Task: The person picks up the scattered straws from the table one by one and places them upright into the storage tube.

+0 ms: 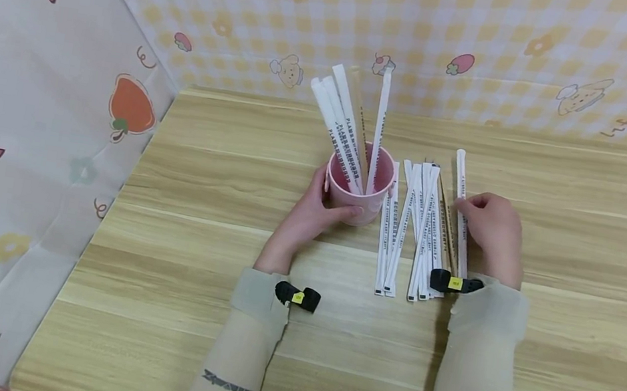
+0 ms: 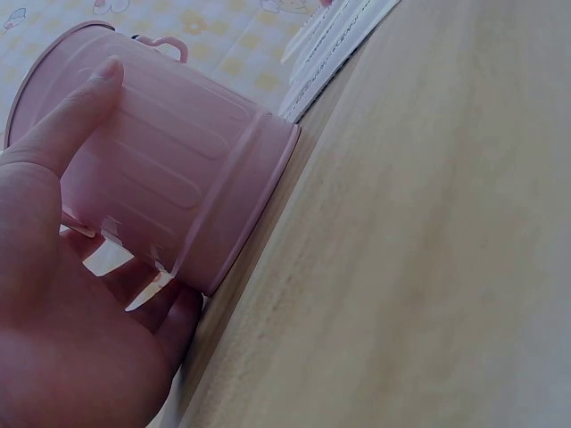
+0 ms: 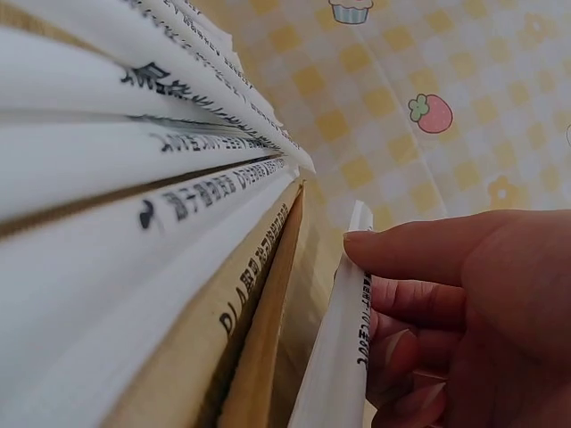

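My left hand [image 1: 311,214] grips a pink ribbed bucket [image 1: 355,207] from its left side, thumb across the front wall. The left wrist view shows the bucket [image 2: 169,143] tilted in the picture, its base at the tabletop. Several white paper-wrapped straws [image 1: 334,117] and a brown one [image 1: 363,122] lean inside the bucket. At the right, my right hand [image 1: 493,230] pinches a white wrapped straw [image 1: 460,170] between thumb and fingers. In the right wrist view, that straw [image 3: 335,357] stands just beside brown-wrapped straws [image 3: 241,312].
Between the hands, several white wrapped straws [image 1: 406,229] lie side by side on the wooden table [image 1: 196,205], with brown ones [image 1: 448,236] at their right. A yellow checked cloth [image 1: 327,22] hangs behind the table, and a pale printed cloth [image 1: 16,110] at the left.
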Available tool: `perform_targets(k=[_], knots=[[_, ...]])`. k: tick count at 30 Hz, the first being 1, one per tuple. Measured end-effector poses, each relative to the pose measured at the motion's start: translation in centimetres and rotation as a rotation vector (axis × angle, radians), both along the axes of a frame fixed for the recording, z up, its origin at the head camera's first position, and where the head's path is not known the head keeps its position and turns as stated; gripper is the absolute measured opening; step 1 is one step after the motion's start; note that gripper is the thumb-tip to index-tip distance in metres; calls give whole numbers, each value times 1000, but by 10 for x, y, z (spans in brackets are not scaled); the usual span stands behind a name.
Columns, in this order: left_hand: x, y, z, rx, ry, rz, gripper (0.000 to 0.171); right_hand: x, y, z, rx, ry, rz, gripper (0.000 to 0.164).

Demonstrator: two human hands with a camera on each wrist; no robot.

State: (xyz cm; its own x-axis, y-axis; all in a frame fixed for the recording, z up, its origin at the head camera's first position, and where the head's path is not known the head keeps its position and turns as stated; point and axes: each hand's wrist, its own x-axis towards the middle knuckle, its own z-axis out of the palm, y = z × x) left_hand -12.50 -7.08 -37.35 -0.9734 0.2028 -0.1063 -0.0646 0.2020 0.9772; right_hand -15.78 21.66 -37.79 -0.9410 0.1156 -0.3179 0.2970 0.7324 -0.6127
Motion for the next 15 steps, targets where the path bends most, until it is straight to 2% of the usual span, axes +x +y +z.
perform_targets(k=[7,15], knots=[[0,0,0,-8,-1,-1,91,0,2,3,-4,24,-31,50],[1,0,1,0,-4,1,90,0,4,18,-33,147,-131,53]])
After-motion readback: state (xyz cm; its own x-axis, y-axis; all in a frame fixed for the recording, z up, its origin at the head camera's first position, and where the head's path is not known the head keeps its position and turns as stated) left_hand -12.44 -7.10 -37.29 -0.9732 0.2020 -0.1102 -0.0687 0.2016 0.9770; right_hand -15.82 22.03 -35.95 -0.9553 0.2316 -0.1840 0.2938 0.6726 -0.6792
